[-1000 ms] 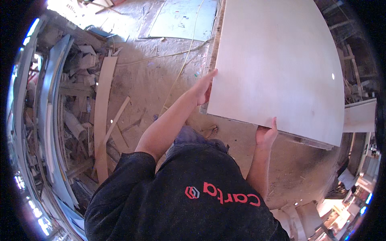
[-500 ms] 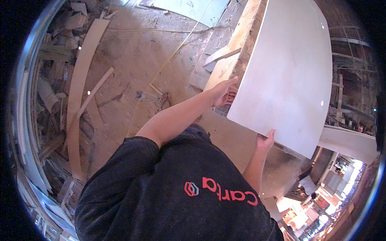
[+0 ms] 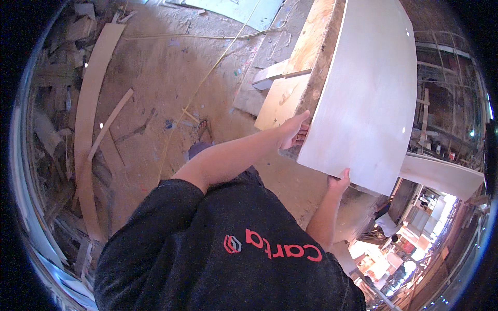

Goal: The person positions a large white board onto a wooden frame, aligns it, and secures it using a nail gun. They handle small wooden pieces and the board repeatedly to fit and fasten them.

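Observation:
A large, pale whitish panel [image 3: 363,93] lies on a rough-edged wooden workbench [image 3: 317,70] at the right. My left hand [image 3: 294,132] is at the panel's left edge near its close corner, fingers curled against the edge and thumb raised beside it. On the near edge, my right hand [image 3: 340,180] grips the panel with the thumb at the top; its other fingers are mostly hidden underneath.
A long curved wooden strip [image 3: 92,129] and a thinner strip [image 3: 111,124] lie on the floor at left, beside scrap wood. A yellow cord [image 3: 215,72] crosses the dusty floor. Another pale board [image 3: 441,175] extends beyond the panel at right. A person [image 3: 386,224] is at lower right.
The whole view has shifted slightly, with the panel and bench now a little further left. Both hands stay at the same panel edges.

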Demonstrator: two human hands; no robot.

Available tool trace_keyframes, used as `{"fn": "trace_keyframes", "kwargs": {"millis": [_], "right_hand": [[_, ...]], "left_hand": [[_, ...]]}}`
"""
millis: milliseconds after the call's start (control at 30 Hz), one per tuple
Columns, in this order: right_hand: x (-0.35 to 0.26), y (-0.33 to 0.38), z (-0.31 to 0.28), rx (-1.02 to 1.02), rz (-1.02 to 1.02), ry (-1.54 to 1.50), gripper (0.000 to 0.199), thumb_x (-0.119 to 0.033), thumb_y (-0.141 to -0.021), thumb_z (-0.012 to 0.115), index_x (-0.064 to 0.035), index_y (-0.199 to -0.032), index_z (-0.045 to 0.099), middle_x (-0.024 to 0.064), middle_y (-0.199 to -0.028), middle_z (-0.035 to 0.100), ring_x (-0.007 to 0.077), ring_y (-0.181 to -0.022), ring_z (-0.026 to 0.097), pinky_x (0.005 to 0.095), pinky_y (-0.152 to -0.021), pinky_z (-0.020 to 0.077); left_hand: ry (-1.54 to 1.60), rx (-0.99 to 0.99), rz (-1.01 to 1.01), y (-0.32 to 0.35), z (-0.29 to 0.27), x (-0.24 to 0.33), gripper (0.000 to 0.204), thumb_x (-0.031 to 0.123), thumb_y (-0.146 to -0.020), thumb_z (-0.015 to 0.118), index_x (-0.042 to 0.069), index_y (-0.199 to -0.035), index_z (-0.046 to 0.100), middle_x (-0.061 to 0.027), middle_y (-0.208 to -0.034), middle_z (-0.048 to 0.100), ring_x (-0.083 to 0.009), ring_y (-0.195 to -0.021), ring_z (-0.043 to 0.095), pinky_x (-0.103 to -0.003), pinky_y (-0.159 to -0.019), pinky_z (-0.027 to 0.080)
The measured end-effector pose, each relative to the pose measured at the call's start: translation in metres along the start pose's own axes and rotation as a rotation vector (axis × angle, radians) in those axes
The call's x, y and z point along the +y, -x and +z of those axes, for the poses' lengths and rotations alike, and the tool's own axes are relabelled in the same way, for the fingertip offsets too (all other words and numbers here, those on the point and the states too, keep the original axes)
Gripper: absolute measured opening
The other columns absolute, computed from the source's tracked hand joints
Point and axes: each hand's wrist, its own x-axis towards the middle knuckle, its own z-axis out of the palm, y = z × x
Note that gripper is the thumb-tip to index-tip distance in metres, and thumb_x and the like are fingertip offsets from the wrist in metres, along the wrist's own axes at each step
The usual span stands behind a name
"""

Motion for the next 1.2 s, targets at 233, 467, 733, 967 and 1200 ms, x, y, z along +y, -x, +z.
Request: {"fn": "trace_keyframes", "kwargs": {"millis": [233, 467, 733, 967, 1200], "right_hand": [[0.01, 0.01, 0.003, -0.038, -0.038, 0.043, 0.044, -0.029, -0.099, 0.056, -0.0067, -0.137, 0.05, 0.0117, -0.134, 0.056, 0.0339, -0.123, 0.053, 0.0551, -0.104, 0.0435], [0.006, -0.008, -0.01, -0.112, -0.022, 0.011, 0.047, -0.025, -0.095, 0.063, -0.0048, -0.135, 0.049, 0.0096, -0.132, 0.057, 0.029, -0.122, 0.053, 0.0486, -0.107, 0.042], [-0.002, 0.026, 0.0, -0.082, 0.169, 0.147, 0.046, -0.039, -0.096, 0.062, -0.0077, -0.129, 0.053, 0.0089, -0.123, 0.061, 0.0246, -0.114, 0.06, 0.0463, -0.093, 0.0501], [0.038, 0.023, -0.109, -0.293, 0.228, 0.243, 0.049, -0.05, -0.095, 0.06, -0.0105, -0.123, 0.06, 0.0077, -0.11, 0.068, 0.0215, -0.098, 0.067, 0.044, -0.084, 0.0527], [0.139, 0.044, -0.377, -0.362, -0.325, 1.417, 0.038, -0.041, -0.09, 0.061, -0.009, -0.106, 0.072, 0.014, -0.106, 0.071, 0.0304, -0.098, 0.067, 0.0417, -0.085, 0.0528]], "left_hand": [[-0.311, 0.119, 0.122, 0.091, -0.021, 0.021, 0.04, 0.04, -0.096, 0.057, 0.004, -0.113, 0.066, -0.0086, -0.109, 0.069, -0.018, -0.092, 0.064, -0.034, -0.082, 0.047], [-0.188, 0.444, 0.384, 0.127, -0.073, 0.052, 0.027, 0.034, -0.091, 0.063, 0.008, -0.098, 0.067, -0.005, -0.093, 0.068, -0.0163, -0.082, 0.064, -0.03, -0.068, 0.045], [-0.599, 0.661, 0.826, 0.142, -0.023, 0.056, 0.02, 0.028, -0.095, 0.061, 0.009, -0.096, 0.067, -0.0012, -0.09, 0.066, -0.0133, -0.084, 0.063, -0.027, -0.072, 0.041], [-1.036, 0.513, 1.029, 0.07, 0.057, 0.018, 0.02, 0.016, -0.096, 0.061, 0.0, -0.106, 0.068, -0.0097, -0.104, 0.067, -0.0194, -0.101, 0.062, -0.034, -0.089, 0.046], [-1.881, 0.408, 1.052, -0.051, 0.144, -0.086, 0.038, 0.016, -0.096, 0.06, -0.009, -0.125, 0.059, -0.0236, -0.13, 0.06, -0.0345, -0.124, 0.055, -0.041, -0.109, 0.04]]}}
